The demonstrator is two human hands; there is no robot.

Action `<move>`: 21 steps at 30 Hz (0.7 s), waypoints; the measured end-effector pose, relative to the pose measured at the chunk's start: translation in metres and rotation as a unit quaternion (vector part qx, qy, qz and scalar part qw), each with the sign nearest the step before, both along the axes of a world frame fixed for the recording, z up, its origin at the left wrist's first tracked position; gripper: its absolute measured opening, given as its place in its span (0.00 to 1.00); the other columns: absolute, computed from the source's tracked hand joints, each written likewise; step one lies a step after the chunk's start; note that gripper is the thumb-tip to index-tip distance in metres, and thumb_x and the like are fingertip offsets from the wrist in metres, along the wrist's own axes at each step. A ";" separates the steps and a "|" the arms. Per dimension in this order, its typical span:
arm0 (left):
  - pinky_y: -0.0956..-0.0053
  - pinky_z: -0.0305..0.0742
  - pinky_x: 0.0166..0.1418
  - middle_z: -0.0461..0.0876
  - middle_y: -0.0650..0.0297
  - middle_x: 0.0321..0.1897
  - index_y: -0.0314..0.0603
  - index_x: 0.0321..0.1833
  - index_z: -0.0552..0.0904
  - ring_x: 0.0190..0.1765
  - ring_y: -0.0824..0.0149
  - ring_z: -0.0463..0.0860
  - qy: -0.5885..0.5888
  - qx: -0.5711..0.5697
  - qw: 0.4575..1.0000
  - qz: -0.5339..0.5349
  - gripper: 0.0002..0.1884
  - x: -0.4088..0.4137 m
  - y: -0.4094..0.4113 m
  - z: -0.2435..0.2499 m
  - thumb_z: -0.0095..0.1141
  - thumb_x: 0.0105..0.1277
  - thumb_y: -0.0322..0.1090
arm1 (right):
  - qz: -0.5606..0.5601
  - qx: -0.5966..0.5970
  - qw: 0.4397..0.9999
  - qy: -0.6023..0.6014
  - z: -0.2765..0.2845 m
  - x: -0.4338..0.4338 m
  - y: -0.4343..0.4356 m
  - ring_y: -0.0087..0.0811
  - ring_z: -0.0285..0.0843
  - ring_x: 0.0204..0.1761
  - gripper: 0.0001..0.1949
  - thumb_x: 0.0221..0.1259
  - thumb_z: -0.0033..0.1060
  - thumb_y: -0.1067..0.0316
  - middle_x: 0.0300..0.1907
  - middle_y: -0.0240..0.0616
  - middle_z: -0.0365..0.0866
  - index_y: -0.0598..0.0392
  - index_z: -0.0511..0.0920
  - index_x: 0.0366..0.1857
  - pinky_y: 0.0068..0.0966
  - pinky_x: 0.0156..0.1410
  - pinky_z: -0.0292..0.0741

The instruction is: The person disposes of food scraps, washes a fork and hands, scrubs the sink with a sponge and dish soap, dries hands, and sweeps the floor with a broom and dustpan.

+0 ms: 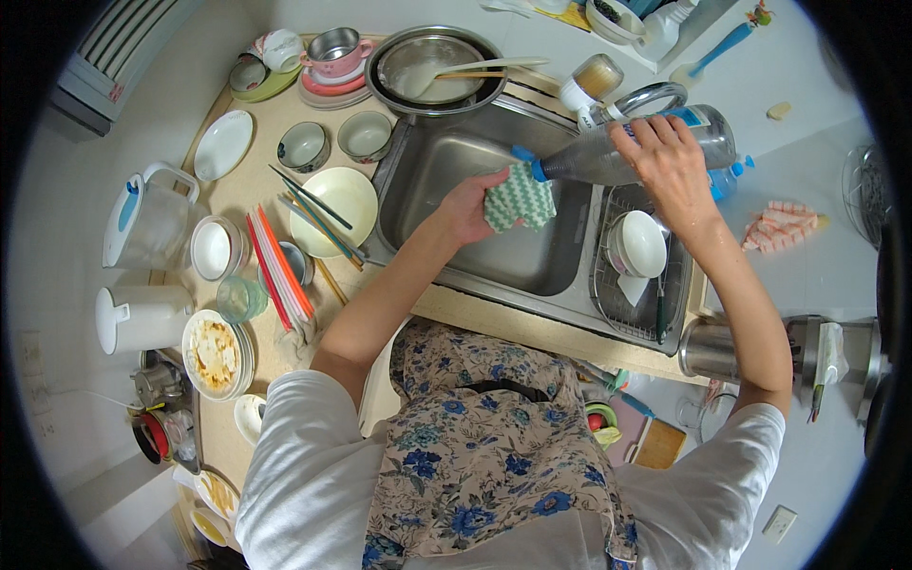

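Note:
My left hand (472, 206) holds a green-and-white patterned cloth (519, 201) over the left basin of a stainless steel sink (491, 263). In my right hand (666, 160) is a large plastic bottle (598, 153), tilted on its side. Its blue neck (539, 169) is at the upper edge of the cloth, with a flipped-up blue cap (523, 153) beside it. Whether liquid is coming out cannot be told. White bowls (641, 244) stand in a wire rack in the right basin, below my right hand.
Left of the sink are a cream plate with chopsticks (335, 214), colourful sticks (278, 267), bowls (303, 147), a glass (241, 299) and stacked dirty plates (216, 355). Metal basins with a ladle (431, 68) stand behind the sink, near the faucet (648, 96).

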State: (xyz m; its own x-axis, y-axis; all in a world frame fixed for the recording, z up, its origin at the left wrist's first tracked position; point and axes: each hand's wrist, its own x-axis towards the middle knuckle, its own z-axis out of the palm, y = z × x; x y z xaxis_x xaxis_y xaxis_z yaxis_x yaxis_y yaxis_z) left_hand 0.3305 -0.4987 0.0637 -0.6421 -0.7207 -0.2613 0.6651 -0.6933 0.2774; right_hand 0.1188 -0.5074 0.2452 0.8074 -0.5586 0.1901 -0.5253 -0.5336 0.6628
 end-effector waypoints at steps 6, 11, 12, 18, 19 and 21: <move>0.61 0.75 0.48 0.77 0.58 0.46 0.41 0.52 0.71 0.48 0.60 0.78 -0.005 0.011 1.000 0.000 0.16 -0.001 -0.005 -0.009 0.44 0.66 0.40 | -0.041 0.025 0.998 -0.035 -0.002 -0.016 -0.002 0.32 0.72 0.39 0.17 0.41 0.55 0.76 0.30 0.35 0.73 0.51 0.71 0.40 0.26 0.47 0.67; 0.61 0.75 0.46 0.77 0.60 0.46 0.43 0.52 0.72 0.48 0.61 0.77 -0.004 0.030 1.000 0.004 0.15 0.001 -0.008 -0.015 0.44 0.66 0.40 | -0.063 0.049 0.995 -0.068 -0.012 -0.021 0.001 0.34 0.73 0.38 0.19 0.37 0.56 0.78 0.31 0.37 0.74 0.52 0.71 0.40 0.28 0.46 0.68; 0.61 0.75 0.46 0.77 0.60 0.46 0.43 0.52 0.71 0.48 0.61 0.77 -0.005 0.032 0.999 0.005 0.15 0.001 -0.009 -0.015 0.44 0.66 0.40 | -0.075 0.062 0.992 -0.077 -0.013 -0.021 0.002 0.35 0.73 0.38 0.20 0.37 0.56 0.79 0.32 0.38 0.74 0.53 0.71 0.40 0.28 0.46 0.68; 0.60 0.74 0.47 0.76 0.59 0.47 0.41 0.53 0.71 0.48 0.60 0.77 0.004 0.035 0.999 0.012 0.15 0.002 -0.009 -0.013 0.42 0.67 0.40 | -0.141 0.117 0.965 -0.188 -0.034 -0.034 0.010 0.40 0.73 0.39 0.22 0.31 0.56 0.79 0.33 0.39 0.74 0.52 0.72 0.40 0.33 0.44 0.69; 0.60 0.74 0.48 0.76 0.59 0.47 0.41 0.53 0.70 0.49 0.60 0.77 0.007 0.031 0.999 0.010 0.16 0.003 -0.008 -0.011 0.42 0.67 0.40 | -0.148 0.126 0.958 -0.210 -0.038 -0.037 0.011 0.41 0.73 0.39 0.23 0.30 0.57 0.79 0.33 0.40 0.74 0.52 0.72 0.40 0.34 0.44 0.69; 0.58 0.73 0.50 0.76 0.59 0.49 0.40 0.54 0.70 0.50 0.59 0.77 0.009 0.037 0.999 0.016 0.16 0.004 -0.010 -0.012 0.42 0.67 0.39 | -0.177 0.168 0.933 -0.266 -0.048 -0.041 0.014 0.43 0.73 0.40 0.25 0.28 0.62 0.78 0.34 0.41 0.76 0.52 0.72 0.41 0.35 0.44 0.70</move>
